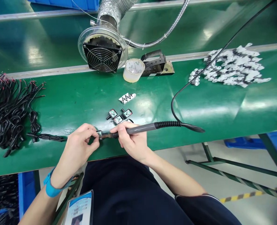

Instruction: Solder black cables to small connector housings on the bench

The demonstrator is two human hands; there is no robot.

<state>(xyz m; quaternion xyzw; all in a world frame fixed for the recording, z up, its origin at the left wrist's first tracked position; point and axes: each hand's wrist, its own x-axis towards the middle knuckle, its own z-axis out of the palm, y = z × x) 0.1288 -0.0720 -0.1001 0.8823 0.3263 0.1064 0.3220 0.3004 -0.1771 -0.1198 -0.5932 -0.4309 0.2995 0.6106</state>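
Observation:
My right hand (pixel 133 140) grips a grey soldering iron (pixel 143 128) like a pen. Its tip reaches left to a small circuit board (pixel 99 133) in a black housing near the bench's front edge. At that board's left side, my left hand (pixel 80 142) is closed in a pinch; what lies between thumb and forefinger is too small to make out. A bundled black cable (pixel 50 137) runs toward my left hand and disappears behind it. Just beyond my hands lie several similar boards in black housings (pixel 118 119), one partly covered by my right hand.
Black cables (pixel 7 109) are heaped at the left. A fume extractor fan (pixel 102 57), a tape roll (pixel 133 70) and an iron holder (pixel 156 64) stand at the back. Small white parts (pixel 127 98) lie mid-bench, with a larger white pile (pixel 234 67) at right. The iron's cord (pixel 176 93) arches over the green bench.

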